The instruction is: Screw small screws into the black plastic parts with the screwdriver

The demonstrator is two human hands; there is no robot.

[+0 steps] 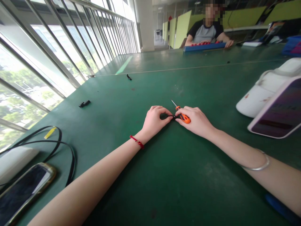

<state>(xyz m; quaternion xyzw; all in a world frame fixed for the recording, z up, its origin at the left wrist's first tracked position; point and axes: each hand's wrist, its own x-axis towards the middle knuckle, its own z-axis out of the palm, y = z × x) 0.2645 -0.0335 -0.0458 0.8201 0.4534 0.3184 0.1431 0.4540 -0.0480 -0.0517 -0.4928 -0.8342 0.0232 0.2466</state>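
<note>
At 12 o'clock, pinching black part (174, 116) in left hand (154, 119), gripping screwdriver (185, 118) in right hand (198, 121), with blade (173, 102) idle toward 11; seemingly unfinished.

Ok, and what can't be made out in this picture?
In the head view:
Small black piece: too small, partly hidden by the left hand.
Orange and black screwdriver: handle partly covered by the right hand.
Pale-framed rectangular phone: cut off by the right edge, display blurred.
</note>
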